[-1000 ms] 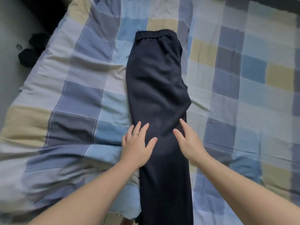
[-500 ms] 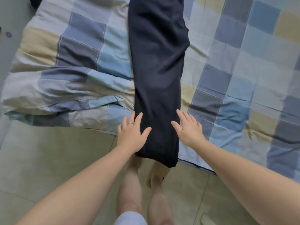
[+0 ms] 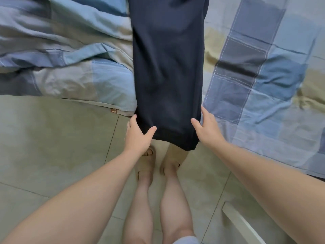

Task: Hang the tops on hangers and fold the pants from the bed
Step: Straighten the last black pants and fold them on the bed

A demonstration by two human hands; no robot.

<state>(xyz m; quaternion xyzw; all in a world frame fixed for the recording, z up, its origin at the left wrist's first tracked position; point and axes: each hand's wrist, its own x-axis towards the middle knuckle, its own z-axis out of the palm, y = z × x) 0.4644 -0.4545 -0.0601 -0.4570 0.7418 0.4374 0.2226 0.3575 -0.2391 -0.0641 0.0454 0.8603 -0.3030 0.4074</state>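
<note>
Dark navy pants (image 3: 168,67) lie lengthwise on the bed, folded leg on leg, and their hem end hangs over the bed's near edge. My left hand (image 3: 139,136) holds the hem's left edge, thumb on the front and fingers tucked behind the cloth. At the right edge my right hand (image 3: 206,129) holds the hem the same way. The waistband is out of view at the top. No tops or hangers are in view.
The bed carries a rumpled checked quilt (image 3: 263,76) in blue, grey and beige, bunched up at the left (image 3: 61,55). Below is a pale tiled floor (image 3: 52,147), with my legs and beige sandals (image 3: 147,162) under the hem. A white edge (image 3: 242,224) shows at bottom right.
Both hands slid down the pants from the thigh area to the hem. The flat palms now take hold of the hem's edges. The view tilted down to the floor.
</note>
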